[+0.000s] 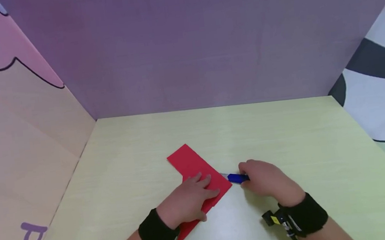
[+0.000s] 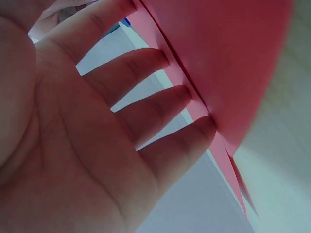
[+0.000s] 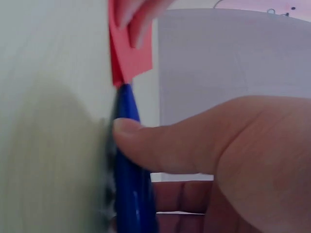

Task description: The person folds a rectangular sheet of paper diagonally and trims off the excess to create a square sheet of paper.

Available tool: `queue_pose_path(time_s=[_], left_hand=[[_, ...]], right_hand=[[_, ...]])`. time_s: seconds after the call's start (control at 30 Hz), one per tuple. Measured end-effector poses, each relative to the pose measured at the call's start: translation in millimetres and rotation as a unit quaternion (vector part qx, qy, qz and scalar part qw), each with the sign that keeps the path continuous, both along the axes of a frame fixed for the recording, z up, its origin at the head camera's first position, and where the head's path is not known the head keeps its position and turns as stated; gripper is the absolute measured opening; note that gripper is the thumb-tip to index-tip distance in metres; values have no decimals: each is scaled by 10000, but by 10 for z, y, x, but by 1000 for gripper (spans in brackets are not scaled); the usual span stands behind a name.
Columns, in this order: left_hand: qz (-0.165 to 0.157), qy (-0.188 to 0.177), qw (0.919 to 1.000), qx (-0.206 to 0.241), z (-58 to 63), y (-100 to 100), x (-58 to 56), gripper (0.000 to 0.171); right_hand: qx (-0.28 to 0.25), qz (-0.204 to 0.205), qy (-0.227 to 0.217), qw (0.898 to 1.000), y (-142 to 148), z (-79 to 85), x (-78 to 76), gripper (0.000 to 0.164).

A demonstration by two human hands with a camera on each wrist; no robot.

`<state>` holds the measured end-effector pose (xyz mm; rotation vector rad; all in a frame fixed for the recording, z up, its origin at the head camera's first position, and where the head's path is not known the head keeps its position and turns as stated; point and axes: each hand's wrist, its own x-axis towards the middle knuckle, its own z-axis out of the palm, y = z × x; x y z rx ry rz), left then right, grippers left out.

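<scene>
1. While the left hand (image 1: 189, 199) lies with fingers spread, pressing down a folded sheet of red paper (image 1: 190, 162), the right hand (image 1: 266, 177) grips a blue-handled utility knife (image 1: 238, 178), thumb laid along the handle.
2. The knife's blade meets the paper's right-hand edge, near the corner; whether it sits between the layers is hard to tell. The work in hand appears to be slitting the sheet along a fold.
3. The next stroke would seem to call for a low, steady blade and left fingertips clear of its path.
4. The paper lies angled on the pale tabletop (image 1: 139, 153), before a purple backdrop (image 1: 187, 45).
</scene>
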<state>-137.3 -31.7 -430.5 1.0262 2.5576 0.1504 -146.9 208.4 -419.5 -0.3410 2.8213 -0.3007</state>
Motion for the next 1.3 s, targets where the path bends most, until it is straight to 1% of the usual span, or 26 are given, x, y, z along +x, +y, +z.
queue_pose_path(time_s=[0.13, 0.27, 0.37, 0.57, 0.7, 0.8, 0.93, 1.03, 1.17, 1.23, 1.3], left_hand=[[-78, 7, 10000, -29, 12, 1, 7, 78], [-81, 34, 10000, -46, 19, 5, 22, 78], [-76, 26, 10000, -35, 26, 9, 39, 77], [-217, -19, 9997, 126, 27, 10, 53, 77], [-314, -1, 9994, 108, 37, 16, 65, 77], [-327, -14, 9995, 50, 56, 27, 82, 76], [-229, -39, 9997, 78, 63, 55, 112, 76], [-158, 181, 9996, 147, 31, 95, 142, 78], [-126, 719, 9972, 126, -28, 148, 180, 82], [-129, 921, 9956, 78, -43, 161, 191, 82], [-130, 1014, 9948, 19, -47, 163, 200, 82]], right_hand=[[-11, 48, -24, 10000, 13, 9, 2, 19], [-112, 144, 131, 9997, -35, -12, 7, 21], [-111, 137, 183, 9997, -60, -30, 14, 20], [-33, 72, -45, 10000, 3, 10, 16, 19], [-81, 150, -227, 9996, 25, 52, 19, 19], [-125, 200, -326, 9992, 12, 72, 26, 20], [-42, 241, -303, 9992, -29, 73, 50, 21], [12, 250, -279, 9993, -64, 67, 63, 21], [30, 178, -333, 9993, -101, 64, 65, 21], [30, 153, -345, 9993, -107, 64, 67, 20], [-1, 136, -346, 9993, -106, 69, 70, 19]])
